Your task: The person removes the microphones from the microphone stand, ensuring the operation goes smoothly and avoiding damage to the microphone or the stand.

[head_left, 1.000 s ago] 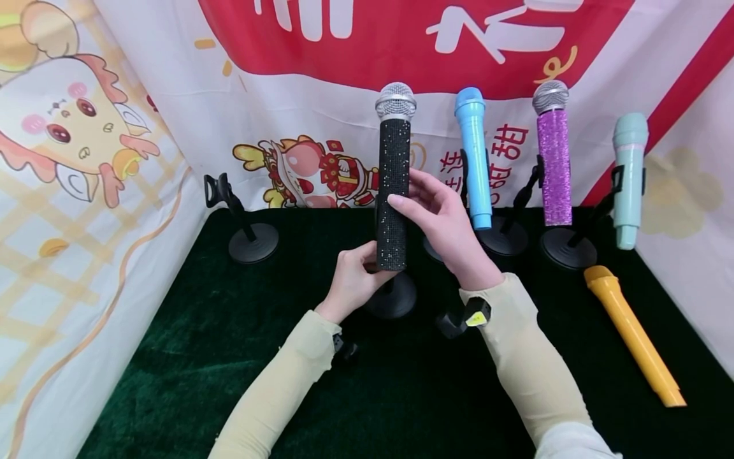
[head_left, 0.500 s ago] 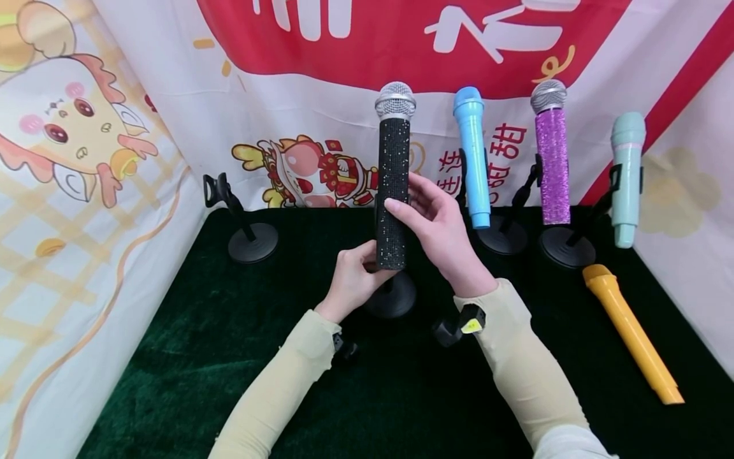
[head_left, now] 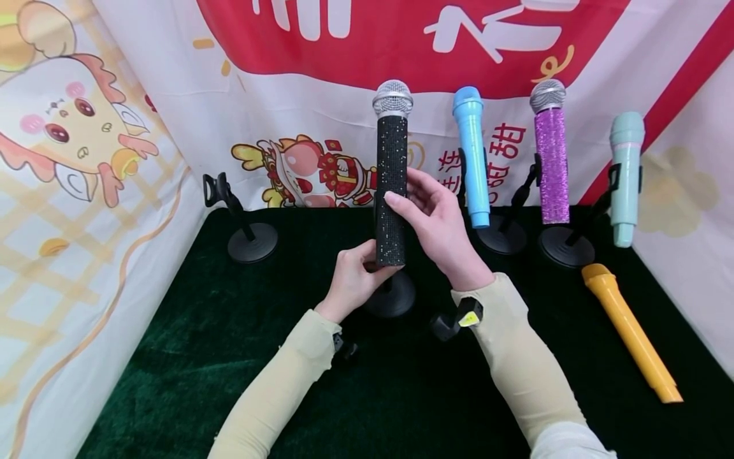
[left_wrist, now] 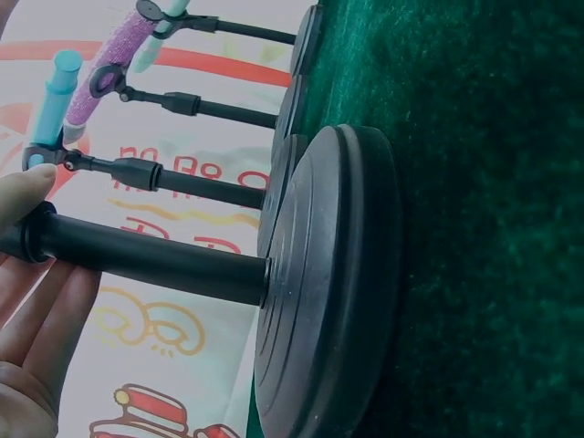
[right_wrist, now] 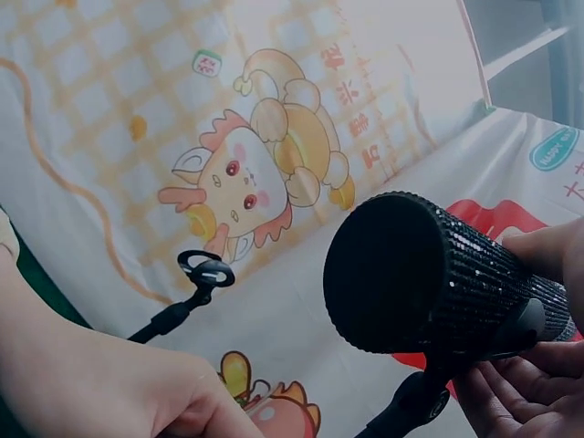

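Black microphone (head_left: 392, 185), head up, just above the black stand (left_wrist: 164, 261), base at 6 o'clock. Silver mesh ball (head_left: 392, 99) on top; straight body, glitter-studded; flat, round, dark butt (right_wrist: 388, 274). Right hand (head_left: 444, 229), 4 o'clock, grips body. Left hand (head_left: 351, 280), 7 o'clock, pinches the stand's stem.

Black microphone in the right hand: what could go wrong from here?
1. The black microphone could slip when the right hand lets go; the views don't settle how firmly the clip grips it.
2. The left hand holds the stand's post; if it lets go while the microphone is pushed, the round base might tip.
3. The blue microphone appears just beyond the right hand, so a careless withdrawal might knock it.
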Demonstrator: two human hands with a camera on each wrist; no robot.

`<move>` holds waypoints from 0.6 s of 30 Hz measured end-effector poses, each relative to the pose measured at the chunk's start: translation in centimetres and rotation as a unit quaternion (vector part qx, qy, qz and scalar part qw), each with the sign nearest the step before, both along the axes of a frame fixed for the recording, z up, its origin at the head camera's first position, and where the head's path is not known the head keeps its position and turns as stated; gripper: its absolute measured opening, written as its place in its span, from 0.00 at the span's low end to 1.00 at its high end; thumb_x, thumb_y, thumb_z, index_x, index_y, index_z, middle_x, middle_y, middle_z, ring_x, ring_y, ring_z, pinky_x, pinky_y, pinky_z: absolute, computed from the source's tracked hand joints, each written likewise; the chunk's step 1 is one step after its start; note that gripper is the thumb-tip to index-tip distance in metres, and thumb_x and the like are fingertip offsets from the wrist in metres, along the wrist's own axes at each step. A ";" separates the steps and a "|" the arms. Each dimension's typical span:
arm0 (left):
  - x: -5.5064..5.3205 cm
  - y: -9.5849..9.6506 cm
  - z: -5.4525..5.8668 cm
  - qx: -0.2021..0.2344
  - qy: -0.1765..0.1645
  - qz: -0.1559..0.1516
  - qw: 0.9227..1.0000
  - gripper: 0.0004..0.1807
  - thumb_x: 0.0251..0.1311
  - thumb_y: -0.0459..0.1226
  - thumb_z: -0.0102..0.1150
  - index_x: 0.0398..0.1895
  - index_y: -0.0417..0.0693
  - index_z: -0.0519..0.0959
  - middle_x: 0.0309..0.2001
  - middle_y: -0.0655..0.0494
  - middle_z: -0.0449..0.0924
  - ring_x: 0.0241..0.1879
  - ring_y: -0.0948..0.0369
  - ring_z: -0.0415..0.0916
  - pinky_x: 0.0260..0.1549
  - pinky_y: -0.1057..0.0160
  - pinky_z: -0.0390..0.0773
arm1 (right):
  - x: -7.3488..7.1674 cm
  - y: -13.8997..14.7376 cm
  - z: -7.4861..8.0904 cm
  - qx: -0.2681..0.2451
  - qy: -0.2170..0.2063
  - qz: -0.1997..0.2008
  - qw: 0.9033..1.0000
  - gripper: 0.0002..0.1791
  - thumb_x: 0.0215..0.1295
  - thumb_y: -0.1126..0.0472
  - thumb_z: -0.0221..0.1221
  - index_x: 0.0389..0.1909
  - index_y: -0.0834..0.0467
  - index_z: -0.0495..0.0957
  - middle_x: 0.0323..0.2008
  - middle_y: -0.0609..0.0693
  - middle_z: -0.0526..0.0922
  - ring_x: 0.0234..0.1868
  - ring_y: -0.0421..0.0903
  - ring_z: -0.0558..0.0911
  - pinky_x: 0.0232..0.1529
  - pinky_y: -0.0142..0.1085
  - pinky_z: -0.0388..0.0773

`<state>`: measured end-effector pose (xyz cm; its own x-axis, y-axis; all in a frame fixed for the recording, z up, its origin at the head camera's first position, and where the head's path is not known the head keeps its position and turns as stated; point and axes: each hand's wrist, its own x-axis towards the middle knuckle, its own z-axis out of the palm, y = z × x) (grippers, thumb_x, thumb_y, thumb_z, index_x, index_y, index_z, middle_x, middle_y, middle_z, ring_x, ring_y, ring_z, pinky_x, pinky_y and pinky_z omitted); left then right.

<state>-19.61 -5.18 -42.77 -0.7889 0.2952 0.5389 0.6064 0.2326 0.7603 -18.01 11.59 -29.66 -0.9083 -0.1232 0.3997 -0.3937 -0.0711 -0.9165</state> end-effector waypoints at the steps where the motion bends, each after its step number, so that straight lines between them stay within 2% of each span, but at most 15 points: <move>1: 0.0 0.0 0.0 -0.001 0.000 0.001 1.000 0.17 0.61 0.36 0.73 0.52 0.48 0.83 0.44 0.58 0.88 0.42 0.67 0.85 0.41 0.65 0.85 | 0.0 0.0 0.0 0.003 0.003 -0.001 1.000 0.26 0.71 0.60 0.63 0.68 0.60 0.73 0.55 0.55 0.81 0.52 0.51 0.81 0.55 0.40 0.80; 7: 0.0 0.0 0.1 0.002 -0.004 -0.005 1.000 0.17 0.61 0.38 0.73 0.53 0.48 0.83 0.44 0.59 0.88 0.42 0.67 0.85 0.41 0.65 0.85 | -0.1 0.0 0.4 0.016 0.009 -0.008 1.000 0.25 0.71 0.59 0.64 0.67 0.60 0.74 0.52 0.57 0.83 0.48 0.52 0.83 0.52 0.40 0.81; 14: -0.1 0.0 0.0 0.004 -0.006 -0.010 1.000 0.17 0.62 0.41 0.72 0.53 0.49 0.83 0.45 0.60 0.87 0.42 0.67 0.85 0.42 0.65 0.85 | -0.5 0.0 0.7 0.029 0.013 -0.022 0.999 0.26 0.71 0.57 0.64 0.67 0.60 0.74 0.53 0.57 0.82 0.47 0.52 0.84 0.53 0.41 0.82; 18: -0.2 0.0 0.0 0.003 -0.003 -0.010 1.000 0.17 0.62 0.41 0.72 0.52 0.49 0.83 0.45 0.60 0.87 0.42 0.68 0.85 0.41 0.65 0.85 | -0.8 -0.1 1.0 0.022 0.013 -0.028 0.999 0.25 0.71 0.57 0.64 0.67 0.59 0.75 0.52 0.57 0.82 0.45 0.52 0.86 0.50 0.41 0.83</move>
